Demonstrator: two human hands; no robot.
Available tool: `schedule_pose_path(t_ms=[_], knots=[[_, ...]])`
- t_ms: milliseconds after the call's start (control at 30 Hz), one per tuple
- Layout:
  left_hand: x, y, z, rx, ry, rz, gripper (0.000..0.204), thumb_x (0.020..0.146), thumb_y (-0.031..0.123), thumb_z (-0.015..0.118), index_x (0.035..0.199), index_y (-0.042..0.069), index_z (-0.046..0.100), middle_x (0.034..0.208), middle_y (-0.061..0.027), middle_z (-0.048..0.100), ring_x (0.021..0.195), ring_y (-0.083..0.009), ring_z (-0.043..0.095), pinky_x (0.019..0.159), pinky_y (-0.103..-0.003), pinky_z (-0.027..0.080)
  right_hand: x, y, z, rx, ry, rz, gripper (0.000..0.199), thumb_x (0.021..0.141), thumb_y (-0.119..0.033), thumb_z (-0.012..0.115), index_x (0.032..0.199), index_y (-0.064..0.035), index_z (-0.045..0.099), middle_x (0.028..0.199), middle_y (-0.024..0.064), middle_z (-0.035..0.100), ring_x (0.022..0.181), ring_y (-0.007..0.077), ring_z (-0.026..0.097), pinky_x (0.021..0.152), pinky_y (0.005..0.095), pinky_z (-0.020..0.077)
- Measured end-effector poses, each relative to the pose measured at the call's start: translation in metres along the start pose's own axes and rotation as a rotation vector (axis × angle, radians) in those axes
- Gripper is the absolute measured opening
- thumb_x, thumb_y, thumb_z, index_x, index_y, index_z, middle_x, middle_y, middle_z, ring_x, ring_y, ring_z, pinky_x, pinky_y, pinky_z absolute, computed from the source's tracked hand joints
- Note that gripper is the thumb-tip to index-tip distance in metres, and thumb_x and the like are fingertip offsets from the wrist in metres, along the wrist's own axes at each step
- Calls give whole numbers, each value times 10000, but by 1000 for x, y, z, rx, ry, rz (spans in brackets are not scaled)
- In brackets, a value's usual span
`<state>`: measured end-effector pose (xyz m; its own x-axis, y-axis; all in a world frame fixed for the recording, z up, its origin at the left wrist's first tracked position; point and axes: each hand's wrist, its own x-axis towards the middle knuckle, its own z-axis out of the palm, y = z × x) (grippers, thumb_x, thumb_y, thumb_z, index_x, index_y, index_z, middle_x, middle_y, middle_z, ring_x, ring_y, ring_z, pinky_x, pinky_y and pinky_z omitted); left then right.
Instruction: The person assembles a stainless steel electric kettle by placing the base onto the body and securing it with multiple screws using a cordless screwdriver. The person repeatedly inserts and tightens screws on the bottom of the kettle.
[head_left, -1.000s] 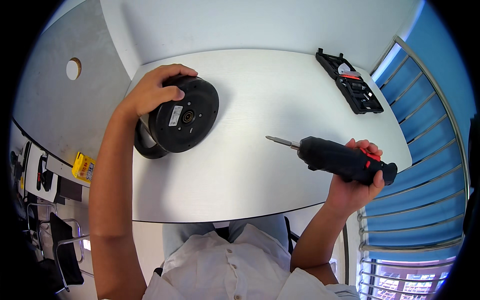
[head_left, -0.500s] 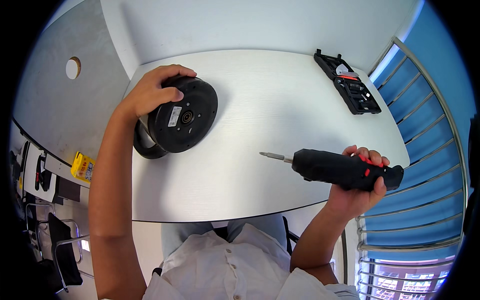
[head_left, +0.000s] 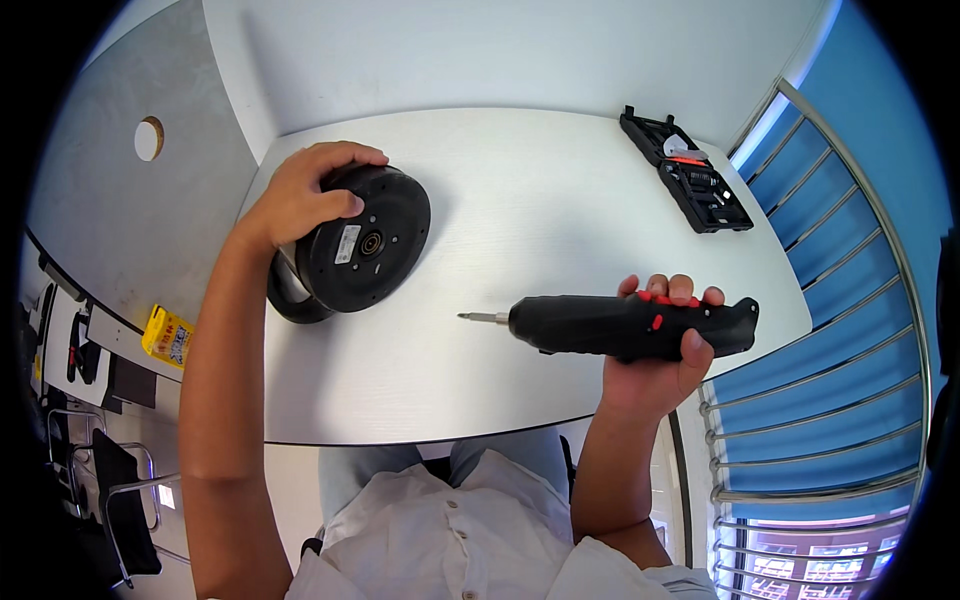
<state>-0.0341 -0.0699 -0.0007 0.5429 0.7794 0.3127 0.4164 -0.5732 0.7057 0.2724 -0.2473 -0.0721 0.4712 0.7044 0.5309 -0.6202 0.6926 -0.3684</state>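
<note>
My left hand (head_left: 298,200) is closed on the rim of an electric kettle (head_left: 400,250), at the left of the white table. The kettle lies tipped, its round black underside with a central connector turned up toward me. Several small holes and a white label show on that underside. Below my wrist its curved black handle (head_left: 292,298) rests near the tabletop. In my right hand (head_left: 650,380) is a black cordless screwdriver (head_left: 590,326) with red buttons, held level above the table. Its metal bit (head_left: 484,317) points left, toward the kettle, and is apart from it.
An open black tool case (head_left: 702,190) with bits lies at the table's far right. Metal railings (head_left: 862,300) run along the right side. A grey table (head_left: 120,220) adjoins on the left, with a yellow packet (head_left: 166,335) by its edge. Chairs (head_left: 122,490) stand at lower left.
My right hand has brought the screwdriver leftward, nearer the kettle, and turned it more level. My left hand and the kettle stay nearly in place.
</note>
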Motion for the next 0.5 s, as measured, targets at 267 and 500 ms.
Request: schedule_pose_path(t_ms=[267, 500], knots=[[-2, 1, 1, 25, 16, 10, 500, 607, 200, 625, 1078, 37, 671, 1083, -109, 664, 988, -238, 626, 906, -321, 482, -4, 10, 8, -25, -91, 50, 455, 825, -257, 669, 1245, -174, 516, 1057, 47, 591, 956, 210, 559, 911, 434, 460], [-2, 5, -1, 41, 6, 12, 505, 607, 201, 628, 1084, 38, 668, 1090, -114, 660, 1006, -244, 617, 922, -330, 472, -4, 9, -11, 4, 421, 163, 395, 943, -367, 565, 1246, -121, 503, 1017, 50, 607, 915, 231, 590, 933, 459, 462]])
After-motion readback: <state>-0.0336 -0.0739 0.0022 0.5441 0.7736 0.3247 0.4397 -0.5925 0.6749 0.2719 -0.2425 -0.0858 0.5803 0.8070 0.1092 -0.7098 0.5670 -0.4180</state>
